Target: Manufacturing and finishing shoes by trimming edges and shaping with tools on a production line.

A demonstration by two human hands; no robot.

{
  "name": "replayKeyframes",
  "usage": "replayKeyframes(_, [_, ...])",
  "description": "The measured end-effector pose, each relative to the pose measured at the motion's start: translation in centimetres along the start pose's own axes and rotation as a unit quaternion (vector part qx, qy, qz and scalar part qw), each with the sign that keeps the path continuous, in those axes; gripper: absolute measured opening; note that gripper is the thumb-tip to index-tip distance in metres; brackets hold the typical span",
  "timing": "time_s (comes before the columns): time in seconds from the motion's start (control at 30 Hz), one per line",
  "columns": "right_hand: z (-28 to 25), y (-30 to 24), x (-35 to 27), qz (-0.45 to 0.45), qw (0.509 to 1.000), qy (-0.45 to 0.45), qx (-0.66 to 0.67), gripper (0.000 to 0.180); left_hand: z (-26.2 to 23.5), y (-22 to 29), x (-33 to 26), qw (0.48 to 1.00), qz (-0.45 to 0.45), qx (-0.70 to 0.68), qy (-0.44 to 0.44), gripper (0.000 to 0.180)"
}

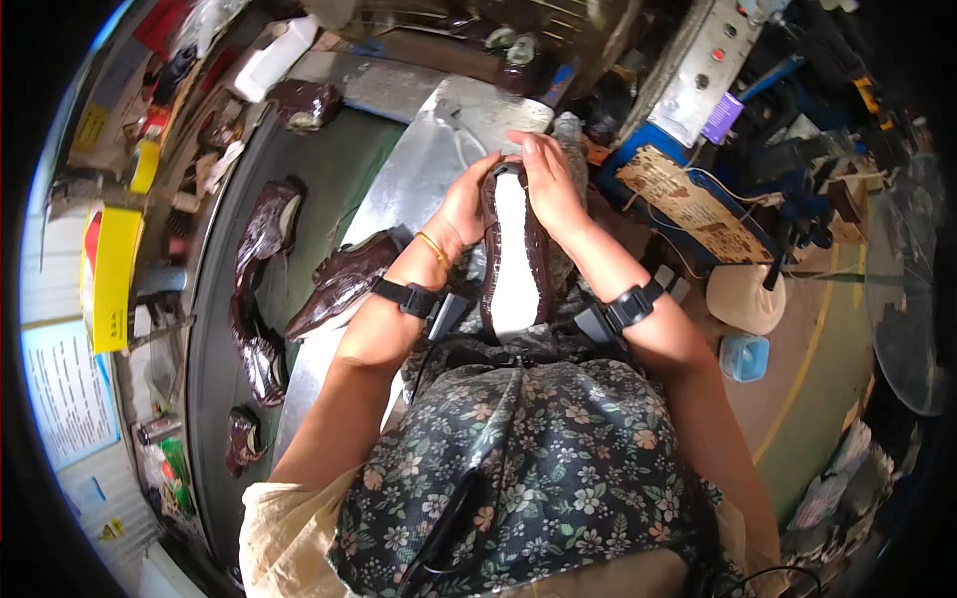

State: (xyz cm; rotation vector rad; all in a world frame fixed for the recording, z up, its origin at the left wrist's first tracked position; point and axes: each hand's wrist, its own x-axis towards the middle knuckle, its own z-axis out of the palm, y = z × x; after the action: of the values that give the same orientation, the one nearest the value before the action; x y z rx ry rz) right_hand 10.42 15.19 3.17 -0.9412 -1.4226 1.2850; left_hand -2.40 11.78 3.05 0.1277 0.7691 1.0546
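A dark brown shoe upper (510, 244) with a white insole strip lies bottom up in front of my body, its far end pointing away from me. My left hand (465, 202) cups the far end from the left, fingers curled round its side. On the other side my right hand (547, 179) presses against the same end, its fingers reaching over the tip. The fingers' undersides are hidden by the shoe. Just left of my left forearm another glossy brown shoe (344, 279) rests on the metal surface (399, 164).
A dark conveyor belt (329, 164) on the left carries several plastic-wrapped brown shoes (269, 224). To the right stand a blue machine frame (638, 149), a pale jug (746, 299) and a light blue container (745, 357). A white bottle (277, 58) lies at the far left.
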Motion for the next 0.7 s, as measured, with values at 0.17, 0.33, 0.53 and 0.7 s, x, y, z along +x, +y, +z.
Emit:
replayKeyframes(0.17, [-1.6,-5.0,-8.5,-0.107,0.922,-0.168,-0.331,0.077,-3.7,2.2,-0.5,0.990,0.089,-0.052,0.096,0.036])
replayKeyframes(0.33, [-7.2,-1.3,-10.0,-0.013,0.963,-0.162,-0.216,0.075,-1.9,0.6,-0.3,0.970,0.078,-0.120,0.195,0.044])
replayKeyframes(0.53, [-19.0,-10.4,-9.7,0.163,0.985,-0.013,0.061,0.056,5.0,-2.7,-7.2,0.963,0.144,0.225,-0.025,0.046])
replayKeyframes(0.7, [-33.8,-20.8,-6.4,-0.096,0.932,0.221,-0.272,0.042,1.0,-5.5,-5.3,0.880,0.156,0.445,-0.059,0.035])
